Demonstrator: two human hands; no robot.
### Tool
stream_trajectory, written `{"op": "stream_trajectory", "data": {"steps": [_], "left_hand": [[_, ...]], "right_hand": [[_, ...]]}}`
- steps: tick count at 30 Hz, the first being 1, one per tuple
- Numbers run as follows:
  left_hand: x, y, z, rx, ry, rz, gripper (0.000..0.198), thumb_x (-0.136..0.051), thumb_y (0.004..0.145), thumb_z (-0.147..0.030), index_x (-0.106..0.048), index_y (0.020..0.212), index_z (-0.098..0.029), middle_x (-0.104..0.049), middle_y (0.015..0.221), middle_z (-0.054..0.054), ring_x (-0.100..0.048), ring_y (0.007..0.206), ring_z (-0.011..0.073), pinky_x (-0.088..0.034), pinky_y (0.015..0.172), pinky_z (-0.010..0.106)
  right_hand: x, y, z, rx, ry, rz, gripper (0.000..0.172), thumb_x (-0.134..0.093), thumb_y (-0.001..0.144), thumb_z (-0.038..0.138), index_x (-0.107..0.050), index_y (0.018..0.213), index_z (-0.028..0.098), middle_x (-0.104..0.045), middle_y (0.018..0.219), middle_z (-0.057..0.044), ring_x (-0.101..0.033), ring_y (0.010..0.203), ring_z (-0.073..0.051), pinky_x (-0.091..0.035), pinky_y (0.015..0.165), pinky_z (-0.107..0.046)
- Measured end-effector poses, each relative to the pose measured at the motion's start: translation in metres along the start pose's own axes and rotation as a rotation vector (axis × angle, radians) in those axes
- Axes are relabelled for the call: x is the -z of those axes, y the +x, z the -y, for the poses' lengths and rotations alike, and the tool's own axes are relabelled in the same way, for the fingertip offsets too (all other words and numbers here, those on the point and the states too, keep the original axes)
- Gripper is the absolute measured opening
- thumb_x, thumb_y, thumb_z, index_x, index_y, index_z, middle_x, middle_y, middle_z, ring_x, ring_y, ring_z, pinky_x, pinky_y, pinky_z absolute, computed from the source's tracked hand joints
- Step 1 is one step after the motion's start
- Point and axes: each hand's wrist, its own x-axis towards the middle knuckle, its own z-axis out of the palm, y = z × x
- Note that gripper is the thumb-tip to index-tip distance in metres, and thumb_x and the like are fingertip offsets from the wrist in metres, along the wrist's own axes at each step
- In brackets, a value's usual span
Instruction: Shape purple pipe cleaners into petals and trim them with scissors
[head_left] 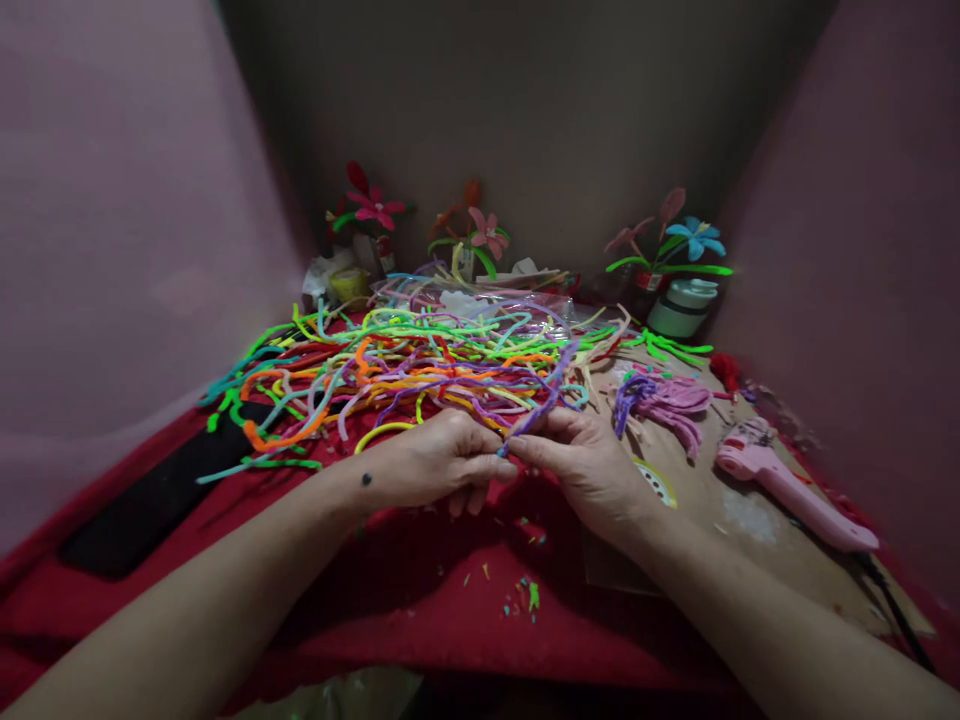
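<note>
Both my hands meet above the front of the red cloth, pinching a purple pipe cleaner (pixel 555 385). My left hand (pixel 446 455) closes its thumb and forefinger on the lower end, where a small blue bit shows. Gripping the purple stem just beside it is my right hand (pixel 581 455). From there the stem rises and curves up over the pile. Right behind my hands lies a tangled heap of loose pipe cleaners (pixel 420 375) in many colours.
Bundled pink and purple pipe cleaners (pixel 667 400) and a pink glue gun (pixel 795 485) lie on cardboard (pixel 705 530) at right. A black flat object (pixel 157 500) rests at left. Flowers (pixel 697 240) stand along the back wall. Coloured scraps (pixel 532 595) dot the red cloth (pixel 420 600).
</note>
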Motion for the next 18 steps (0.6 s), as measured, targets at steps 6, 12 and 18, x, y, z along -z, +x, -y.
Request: {"op": "stream_trajectory", "data": {"steps": [6, 12, 18], "left_hand": [[0.03, -0.024, 0.015, -0.017, 0.584, -0.342, 0.008, -0.056, 0.074, -0.025, -0.061, 0.071, -0.019, -0.057, 0.065, -0.001, -0.048, 0.058, 0.0117, -0.031, 0.053, 0.021], [0.025, -0.029, 0.046, 0.001, 0.77, -0.371, 0.007, -0.047, 0.078, -0.021, -0.054, 0.077, -0.019, -0.056, 0.076, 0.003, -0.045, 0.063, 0.0146, -0.029, 0.057, 0.026], [0.024, -0.024, 0.038, -0.01, 0.437, -0.463, 0.013, -0.058, 0.074, -0.028, -0.057, 0.082, -0.019, -0.054, 0.072, 0.001, -0.044, 0.063, 0.0141, -0.029, 0.057, 0.024]], "right_hand": [[0.006, 0.008, -0.004, -0.059, 0.221, -0.119, 0.009, -0.07, 0.066, 0.02, -0.063, 0.068, 0.016, -0.059, 0.059, 0.003, -0.05, 0.052, -0.008, -0.038, 0.05, -0.022], [0.006, 0.009, -0.001, -0.164, 0.385, -0.086, 0.011, -0.071, 0.062, 0.015, -0.062, 0.068, 0.014, -0.061, 0.061, 0.001, -0.056, 0.052, -0.009, -0.041, 0.046, -0.021], [0.006, 0.007, 0.001, -0.151, 0.438, -0.046, 0.008, -0.069, 0.065, 0.015, -0.061, 0.067, 0.015, -0.061, 0.06, 0.002, -0.054, 0.05, -0.008, -0.041, 0.048, -0.019]]}}
